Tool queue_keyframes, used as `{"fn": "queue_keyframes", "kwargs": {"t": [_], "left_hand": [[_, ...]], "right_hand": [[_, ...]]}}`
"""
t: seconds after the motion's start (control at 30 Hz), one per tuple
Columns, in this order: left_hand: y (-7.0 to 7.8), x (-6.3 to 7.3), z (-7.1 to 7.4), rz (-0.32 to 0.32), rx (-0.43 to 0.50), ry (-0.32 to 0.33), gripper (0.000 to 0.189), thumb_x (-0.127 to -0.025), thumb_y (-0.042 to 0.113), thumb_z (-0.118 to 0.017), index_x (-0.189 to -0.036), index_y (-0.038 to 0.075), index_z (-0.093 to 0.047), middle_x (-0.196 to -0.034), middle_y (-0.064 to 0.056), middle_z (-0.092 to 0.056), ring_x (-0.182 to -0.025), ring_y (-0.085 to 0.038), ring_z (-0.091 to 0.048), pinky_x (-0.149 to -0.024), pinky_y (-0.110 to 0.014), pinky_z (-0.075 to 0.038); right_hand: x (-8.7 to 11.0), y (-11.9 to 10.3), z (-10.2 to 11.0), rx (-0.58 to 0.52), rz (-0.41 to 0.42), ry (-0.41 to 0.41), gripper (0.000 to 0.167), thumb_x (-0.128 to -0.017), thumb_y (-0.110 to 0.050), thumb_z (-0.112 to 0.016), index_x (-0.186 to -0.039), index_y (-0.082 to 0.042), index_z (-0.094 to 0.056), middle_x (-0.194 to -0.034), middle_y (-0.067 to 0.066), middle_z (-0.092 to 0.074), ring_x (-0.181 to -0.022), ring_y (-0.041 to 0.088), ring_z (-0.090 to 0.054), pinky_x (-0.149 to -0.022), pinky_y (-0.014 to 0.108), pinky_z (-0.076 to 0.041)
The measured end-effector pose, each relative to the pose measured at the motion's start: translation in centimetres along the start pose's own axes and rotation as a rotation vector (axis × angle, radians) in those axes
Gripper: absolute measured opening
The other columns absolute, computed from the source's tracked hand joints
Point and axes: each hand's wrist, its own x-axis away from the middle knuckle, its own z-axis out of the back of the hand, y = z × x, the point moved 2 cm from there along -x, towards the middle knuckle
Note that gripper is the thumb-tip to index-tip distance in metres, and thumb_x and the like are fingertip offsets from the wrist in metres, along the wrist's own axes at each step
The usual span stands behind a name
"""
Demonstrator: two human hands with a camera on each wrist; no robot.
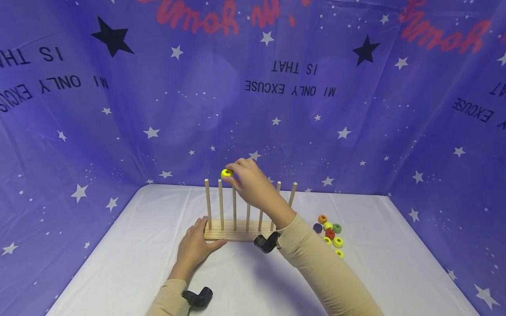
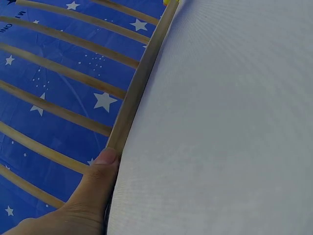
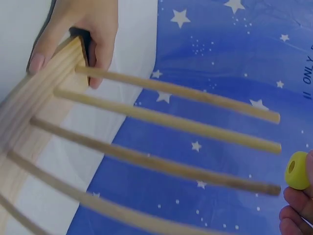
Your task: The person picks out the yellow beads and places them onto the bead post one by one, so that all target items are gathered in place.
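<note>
A wooden peg stand (image 1: 231, 235) rests on the white-covered table, a row of several upright pegs (image 1: 221, 206) rising from its long base. My left hand (image 1: 194, 246) grips the base's left end; the right wrist view shows its thumb on one side and fingers on the other. Up at peg-top height, my right hand (image 1: 253, 186) pinches a yellow bead (image 3: 302, 172) between thumb and fingers. The bead is apart from the pegs, close to the tips of the second and third from the left. My right hand and forearm cover parts of the pegs farther right.
Right of the stand lies a loose group of beads: orange (image 1: 322, 218), purple (image 1: 317, 228), green (image 1: 337, 228), red (image 1: 330, 235) and several yellow ones (image 1: 338, 242). A blue star-printed cloth (image 1: 237, 109) hangs behind and along both sides of the table (image 1: 130, 259).
</note>
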Motion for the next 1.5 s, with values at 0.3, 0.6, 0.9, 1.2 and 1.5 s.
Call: {"fn": "queue_keyframes", "kwargs": {"t": [0.3,0.6,0.9,1.2,1.5], "left_hand": [[-0.2,-0.3,-0.1,-0.015,0.015,0.0,0.101,-0.071,0.073,-0.073,-0.147,0.014,-0.043,-0.153,-0.021,-0.044,-0.137,-0.048,-0.044,-0.103,-0.064,-0.044],[-0.3,-0.5,-0.2,-0.01,0.022,0.0,0.102,-0.07,0.077,-0.07,-0.147,0.016,-0.044,-0.154,-0.02,-0.044,-0.138,-0.047,-0.043,-0.105,-0.064,-0.043],[-0.3,-0.4,-0.1,-0.007,0.026,-0.006,0.105,-0.07,0.078,-0.069,-0.149,0.014,-0.042,-0.154,-0.021,-0.042,-0.138,-0.047,-0.043,-0.106,-0.063,-0.043],[-0.4,-0.3,0.0,0.011,0.014,-0.019,0.111,-0.071,0.079,-0.068,-0.152,0.01,-0.038,-0.156,-0.024,-0.038,-0.138,-0.049,-0.042,-0.105,-0.064,-0.042],[-0.3,-0.1,-0.1,0.006,0.025,-0.016,0.11,-0.071,0.077,-0.069,-0.151,0.009,-0.038,-0.155,-0.024,-0.039,-0.138,-0.049,-0.042,-0.106,-0.064,-0.042]], "right_hand": [[-1.4,-1.7,-1.5,0.019,0.023,-0.032,0.034,-0.1,-0.027,-0.06,-0.126,-0.006,-0.065,-0.111,0.004,-0.065,-0.104,0.02,-0.054,-0.092,0.029,-0.05],[-2.2,-2.5,-2.4,0.047,0.056,-0.029,0.034,-0.1,-0.028,-0.06,-0.126,-0.007,-0.065,-0.114,0.004,-0.065,-0.106,0.019,-0.054,-0.093,0.026,-0.051],[-2.6,-2.6,-3.0,0.08,0.044,-0.054,0.036,-0.101,-0.031,-0.057,-0.128,-0.008,-0.064,-0.115,0.003,-0.065,-0.106,0.017,-0.054,-0.092,0.025,-0.052],[-2.5,-2.5,-3.3,0.078,0.048,-0.066,0.036,-0.101,-0.032,-0.058,-0.127,-0.008,-0.065,-0.115,0.003,-0.066,-0.106,0.017,-0.055,-0.091,0.025,-0.052],[-2.2,-2.3,-3.7,0.081,0.067,-0.053,0.036,-0.1,-0.033,-0.059,-0.124,-0.007,-0.067,-0.114,0.003,-0.067,-0.107,0.018,-0.056,-0.093,0.026,-0.052]]}}
